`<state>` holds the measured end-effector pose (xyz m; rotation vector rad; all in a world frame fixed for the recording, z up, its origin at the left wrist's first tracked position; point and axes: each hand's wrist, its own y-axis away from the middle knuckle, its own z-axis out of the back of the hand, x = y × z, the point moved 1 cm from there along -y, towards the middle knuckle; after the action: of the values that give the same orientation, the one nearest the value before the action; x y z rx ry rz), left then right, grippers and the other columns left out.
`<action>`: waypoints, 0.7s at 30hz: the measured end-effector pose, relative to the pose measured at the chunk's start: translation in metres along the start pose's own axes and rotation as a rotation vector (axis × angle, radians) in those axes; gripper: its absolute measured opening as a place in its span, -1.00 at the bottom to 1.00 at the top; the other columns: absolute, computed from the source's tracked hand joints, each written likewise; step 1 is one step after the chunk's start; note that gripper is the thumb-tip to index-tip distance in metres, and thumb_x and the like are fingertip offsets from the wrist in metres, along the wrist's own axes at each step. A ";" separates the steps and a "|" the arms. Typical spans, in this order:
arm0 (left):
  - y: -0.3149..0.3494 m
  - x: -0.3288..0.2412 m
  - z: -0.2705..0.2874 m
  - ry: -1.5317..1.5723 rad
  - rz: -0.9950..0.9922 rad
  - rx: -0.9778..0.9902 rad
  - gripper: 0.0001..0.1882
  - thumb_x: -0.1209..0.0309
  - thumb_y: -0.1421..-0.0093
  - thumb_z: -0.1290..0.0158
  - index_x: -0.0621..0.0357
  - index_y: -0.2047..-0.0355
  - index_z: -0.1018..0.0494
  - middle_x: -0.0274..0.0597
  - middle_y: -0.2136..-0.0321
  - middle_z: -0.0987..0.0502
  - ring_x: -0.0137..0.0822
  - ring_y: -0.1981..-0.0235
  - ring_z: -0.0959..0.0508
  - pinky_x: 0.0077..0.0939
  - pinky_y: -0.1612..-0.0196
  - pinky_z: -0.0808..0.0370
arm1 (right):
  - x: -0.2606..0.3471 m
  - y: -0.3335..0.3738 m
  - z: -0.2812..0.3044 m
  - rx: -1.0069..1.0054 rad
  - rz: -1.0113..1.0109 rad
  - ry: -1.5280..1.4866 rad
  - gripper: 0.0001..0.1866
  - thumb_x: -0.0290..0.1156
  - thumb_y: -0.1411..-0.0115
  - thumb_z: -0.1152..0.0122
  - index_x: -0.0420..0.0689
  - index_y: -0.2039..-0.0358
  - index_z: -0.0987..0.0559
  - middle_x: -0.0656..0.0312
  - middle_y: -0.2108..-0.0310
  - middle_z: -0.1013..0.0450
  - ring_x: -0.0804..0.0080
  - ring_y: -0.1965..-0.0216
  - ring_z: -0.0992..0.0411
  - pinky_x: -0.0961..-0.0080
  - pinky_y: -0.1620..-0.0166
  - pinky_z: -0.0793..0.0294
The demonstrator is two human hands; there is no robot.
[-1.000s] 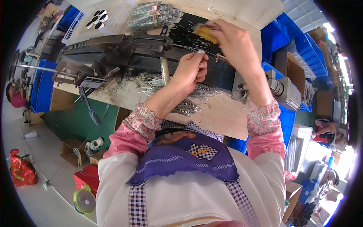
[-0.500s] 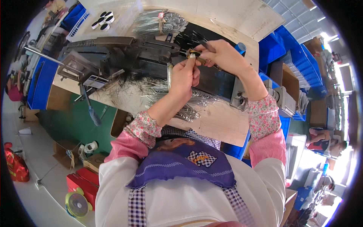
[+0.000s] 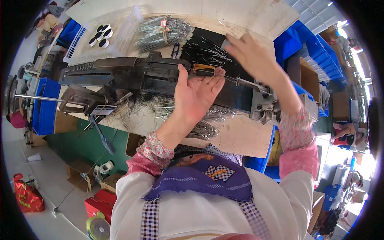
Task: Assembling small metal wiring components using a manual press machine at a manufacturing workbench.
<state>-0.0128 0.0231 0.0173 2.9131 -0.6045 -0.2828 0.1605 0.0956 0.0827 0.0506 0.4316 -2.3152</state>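
Observation:
My left hand (image 3: pixel 197 98) is palm up with its fingers stretched out, just in front of a long dark metal bench device (image 3: pixel 156 70). Its fingertips lie close to a brass-coloured piece (image 3: pixel 204 68) and a thin wire running right from it; whether they touch is unclear. My right hand (image 3: pixel 254 58) is raised and blurred, with its fingers apart. A greyish patch shows at one of its fingertips, too smeared to make out. Left of that hand, several looped wire pieces (image 3: pixel 214 52) lie on a black surface. More bent wires (image 3: pixel 204 128) are piled behind my left wrist.
A tied bundle of wires (image 3: pixel 164 34) lies at the back beside a clear plastic tray (image 3: pixel 120 40) with black-and-white round pieces (image 3: pixel 105 32). A metal clamp-like fixture (image 3: pixel 262 100) stands at the right. Blue bins (image 3: pixel 288 42) are beyond the bench's right end.
My hands have separated from the brass-coloured piece, where both were pinching. The left hand has opened palm up; the right has lifted away to the right. The view has shifted slightly.

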 end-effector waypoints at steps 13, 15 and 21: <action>0.011 0.007 0.008 -0.072 -0.120 -0.021 -0.23 -0.16 -0.33 0.35 0.39 -0.16 -0.13 -0.01 -0.13 -0.28 -0.15 -0.24 -0.23 -0.28 -0.34 -0.09 | 0.041 -0.006 -0.006 -0.085 -0.192 -0.562 -0.85 -0.43 -0.01 -0.27 -0.04 0.35 -0.66 0.29 0.53 -0.42 0.33 0.42 -0.43 0.41 0.19 -0.28; 0.010 0.006 0.006 -0.089 -0.135 -0.016 -0.26 -0.14 -0.34 0.34 0.37 -0.15 -0.14 0.00 -0.11 -0.29 -0.15 -0.22 -0.25 -0.27 -0.34 -0.09 | 0.043 -0.009 -0.009 -0.103 -0.163 -0.545 -0.85 -0.44 0.00 -0.27 -0.03 0.35 -0.66 0.30 0.54 -0.42 0.34 0.43 -0.43 0.41 0.18 -0.28; 0.010 0.000 0.000 -0.164 -0.138 0.012 -0.34 -0.11 -0.35 0.31 0.30 -0.05 -0.25 -0.10 0.00 -0.37 -0.27 -0.12 -0.34 -0.36 -0.27 -0.20 | 0.044 -0.010 -0.010 -0.200 -0.097 -0.508 -0.86 -0.45 0.03 -0.28 -0.05 0.39 -0.66 0.30 0.56 -0.41 0.34 0.43 -0.43 0.41 0.18 -0.28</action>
<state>-0.0166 0.0142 0.0192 2.9681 -0.4280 -0.5415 0.1212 0.0750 0.0695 -0.6530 0.4045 -2.2579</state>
